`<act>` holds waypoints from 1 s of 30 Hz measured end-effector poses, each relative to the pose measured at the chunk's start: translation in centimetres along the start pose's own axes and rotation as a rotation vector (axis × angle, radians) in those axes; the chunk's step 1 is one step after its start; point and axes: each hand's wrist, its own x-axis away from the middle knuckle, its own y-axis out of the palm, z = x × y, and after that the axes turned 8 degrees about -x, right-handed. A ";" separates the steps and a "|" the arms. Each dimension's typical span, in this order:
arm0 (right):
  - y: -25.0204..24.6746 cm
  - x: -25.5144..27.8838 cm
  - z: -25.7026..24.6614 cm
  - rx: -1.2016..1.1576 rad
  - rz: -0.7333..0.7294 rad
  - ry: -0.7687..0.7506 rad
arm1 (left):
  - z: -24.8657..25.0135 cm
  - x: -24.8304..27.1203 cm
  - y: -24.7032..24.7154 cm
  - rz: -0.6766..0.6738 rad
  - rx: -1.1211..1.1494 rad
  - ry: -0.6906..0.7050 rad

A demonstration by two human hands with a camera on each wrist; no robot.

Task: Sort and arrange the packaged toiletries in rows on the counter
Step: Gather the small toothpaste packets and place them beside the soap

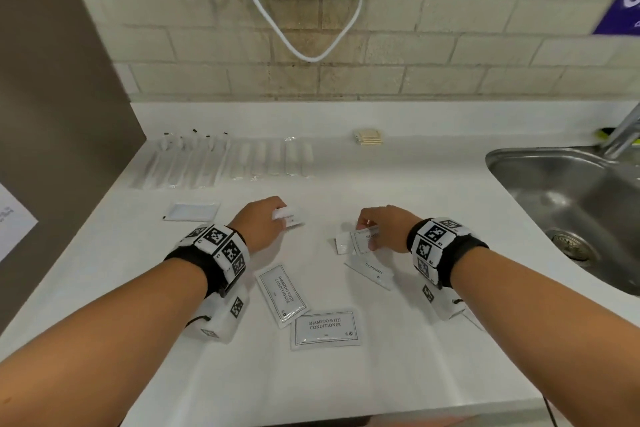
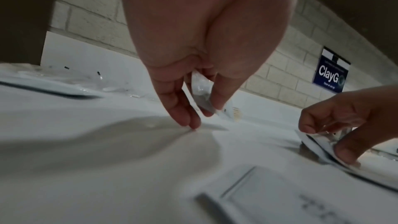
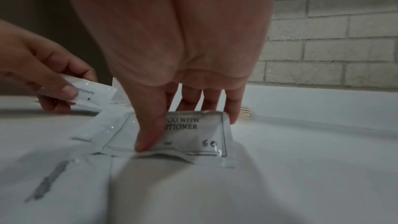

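My left hand [image 1: 278, 215] pinches a small white toothpaste sachet [image 1: 290, 216] just above the white counter [image 1: 433, 340]; in the right wrist view its thumb lies on the sachet [image 3: 94, 94]. My right hand [image 1: 370, 230] grips a "shampoo with conditioner" sachet [image 3: 193, 137] standing tilted on the counter, thumb in front and fingers behind. Two more shampoo sachets [image 1: 282, 295] [image 1: 325, 328] lie flat near me. Another toothpaste sachet [image 1: 370, 273] lies below my right hand. A small sachet [image 1: 341, 243] lies beside the held one.
At the back left lie a row of wrapped toothbrushes [image 1: 180, 163] and a row of white wrapped tubes [image 1: 273, 158]. A flat white packet [image 1: 192, 211] lies left of my left hand. A steel sink [image 1: 571, 204] and tap [image 1: 623, 132] are at the right.
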 end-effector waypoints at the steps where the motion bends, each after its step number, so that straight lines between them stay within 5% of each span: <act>1: -0.4 0.2 0.0 -0.029 -0.015 -0.013 | 0.8 0.2 0.0 -0.024 0.093 0.000; 5: -2.3 1.2 -0.4 -0.135 -0.043 -0.138 | 4.4 1.5 0.0 -0.172 0.487 -0.026; 12: -3.5 2.4 0.0 -0.141 0.039 -0.156 | 8.5 2.7 1.2 -0.312 0.640 -0.002; 19: -2.9 3.2 1.1 -0.184 0.055 -0.181 | 9.1 2.8 2.9 -0.236 0.524 0.049; 25: -2.1 3.3 2.1 -0.218 0.035 -0.194 | 8.9 4.1 3.6 -0.233 0.605 0.007; 30: -0.8 2.0 0.6 -0.164 -0.038 -0.170 | 6.2 5.5 2.0 -0.097 0.545 -0.097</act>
